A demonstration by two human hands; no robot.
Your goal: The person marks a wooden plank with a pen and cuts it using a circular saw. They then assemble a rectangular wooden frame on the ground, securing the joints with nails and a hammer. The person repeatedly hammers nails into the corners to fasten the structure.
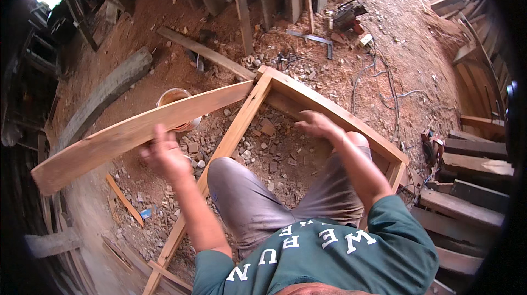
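L hand (169, 155) grips plank (129, 137) at near edge. Plank's L of person's knees, partly hiding bucket (173, 96); long axis runs lower-L to upper-R, narrower end pointing twd frame's (329, 109) far corner. R hand (317, 124) empty, loosely open.

The long board (140, 128) hides part of the round container (192, 123).

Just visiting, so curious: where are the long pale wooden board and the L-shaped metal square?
Long pale wooden board (129, 133): head view, middle of its broad face.
L-shaped metal square (308, 37): head view, long arm.
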